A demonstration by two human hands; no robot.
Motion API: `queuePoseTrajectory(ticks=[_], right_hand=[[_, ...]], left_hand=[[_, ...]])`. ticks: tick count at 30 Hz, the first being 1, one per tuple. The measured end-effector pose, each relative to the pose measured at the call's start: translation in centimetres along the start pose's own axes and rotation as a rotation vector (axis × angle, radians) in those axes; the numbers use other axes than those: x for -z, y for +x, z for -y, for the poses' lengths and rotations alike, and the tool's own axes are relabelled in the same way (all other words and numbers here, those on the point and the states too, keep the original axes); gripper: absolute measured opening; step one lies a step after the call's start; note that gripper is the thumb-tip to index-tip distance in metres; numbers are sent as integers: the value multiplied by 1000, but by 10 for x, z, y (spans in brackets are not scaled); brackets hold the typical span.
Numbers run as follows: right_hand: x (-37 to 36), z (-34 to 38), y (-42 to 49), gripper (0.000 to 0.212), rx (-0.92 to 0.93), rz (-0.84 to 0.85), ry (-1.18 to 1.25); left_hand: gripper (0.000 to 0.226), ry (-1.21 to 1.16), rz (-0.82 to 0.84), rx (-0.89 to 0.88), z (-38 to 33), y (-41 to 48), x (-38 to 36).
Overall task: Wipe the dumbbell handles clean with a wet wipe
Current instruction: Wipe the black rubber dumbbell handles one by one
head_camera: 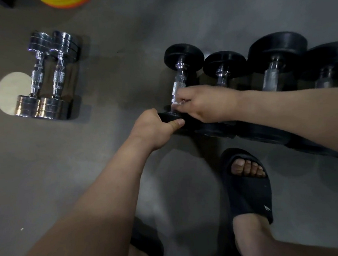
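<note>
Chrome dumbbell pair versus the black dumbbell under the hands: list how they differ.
Heads: the chrome pair has shiny metal heads; the black dumbbell has matte black ones. Contact: the chrome pair lies untouched; the black dumbbell has the left hand gripping its near head and the right hand holding a wet wipe to its handle. Shared: both lie on the floor with knurled metal handles.

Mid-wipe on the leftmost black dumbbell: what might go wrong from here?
1. The wipe is a wad pinched in the right hand at the near end of the handle; the far end may get skipped.
2. The left hand grips only the near plate; if it rolls free, the bare toes in the sandal lie close.
</note>
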State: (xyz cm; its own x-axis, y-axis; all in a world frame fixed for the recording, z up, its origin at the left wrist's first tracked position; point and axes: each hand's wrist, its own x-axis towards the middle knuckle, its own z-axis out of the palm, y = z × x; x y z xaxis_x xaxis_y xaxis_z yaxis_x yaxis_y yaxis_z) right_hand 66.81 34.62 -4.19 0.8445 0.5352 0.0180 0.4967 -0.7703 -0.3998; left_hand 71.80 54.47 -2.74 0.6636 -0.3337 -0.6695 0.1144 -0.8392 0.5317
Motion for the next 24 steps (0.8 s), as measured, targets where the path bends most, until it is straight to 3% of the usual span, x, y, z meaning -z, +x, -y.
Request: queuePoseTrajectory(ticks=[5,7,10,12,16,21,24], right_hand=[[8,-20,7,32,-152,-85,-14],[3,-13,6,34,-109,-62,-14],[6,-4,2,36,-11,4,-3],[8,-12,4,28,-119,-73,10],[4,-14,8,21,-366,-205,17],[-2,-9,0,29,-225,-94,12],[6,-23,8,31,-341,-138,-54]], left_hand=[[40,13,0,-12,2,1,0],[44,17,4,-2,3,2,-1],[63,22,13,16,0,1,0],[70,25,10,19,-2,0,0],[67,14,6,21,-4,-2,2],[58,39,7,29,-3,0,1],[56,41,-5,30,-4,0,1]])
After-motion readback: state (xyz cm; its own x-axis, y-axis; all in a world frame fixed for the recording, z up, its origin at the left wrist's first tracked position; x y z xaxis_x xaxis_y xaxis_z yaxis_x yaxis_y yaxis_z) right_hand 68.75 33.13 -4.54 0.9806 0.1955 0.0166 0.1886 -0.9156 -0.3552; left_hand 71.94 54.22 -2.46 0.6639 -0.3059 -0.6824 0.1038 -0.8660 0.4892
